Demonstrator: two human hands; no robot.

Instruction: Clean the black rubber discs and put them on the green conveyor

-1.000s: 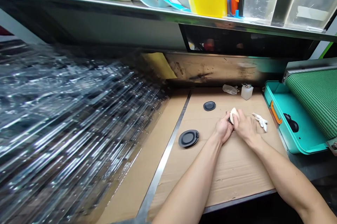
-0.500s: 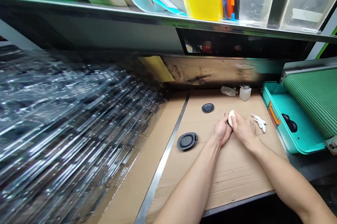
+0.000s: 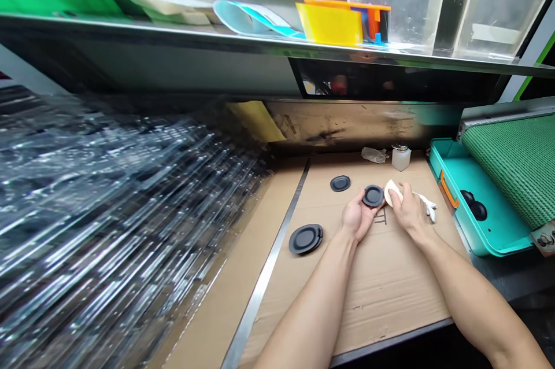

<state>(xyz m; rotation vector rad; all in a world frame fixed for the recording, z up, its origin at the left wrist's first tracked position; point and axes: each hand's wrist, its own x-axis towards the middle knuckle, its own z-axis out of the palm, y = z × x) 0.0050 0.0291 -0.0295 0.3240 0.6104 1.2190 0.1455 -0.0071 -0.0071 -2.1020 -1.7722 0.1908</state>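
My left hand (image 3: 358, 216) holds a small black oval plastic cap (image 3: 373, 196), its ringed face turned up. Just to the right, my right hand (image 3: 409, 210) grips a cream-coloured pad (image 3: 392, 192), perhaps a sponge; a narrow gap parts it from the cap. Another black cap (image 3: 340, 183) lies on the cardboard (image 3: 368, 299) beyond my left hand. Nearer to me on the left, a small stack of black caps (image 3: 306, 239) rests on the cardboard. A white glove or cloth (image 3: 429, 207) lies partly behind my right hand.
A teal bin (image 3: 481, 248) with black parts stands on the right, below a green conveyor belt (image 3: 515, 149). At the back are a white bottle (image 3: 401, 158) and a crumpled clear piece (image 3: 374, 155). Stacked clear plastic trays (image 3: 130, 230) fill the left. A shelf (image 3: 260, 45) crosses above.
My right hand has drawn the cream pad off to the right, away from the cap. My left hand has shifted slightly left, and the cap's face now shows. The view has tilted up slightly.
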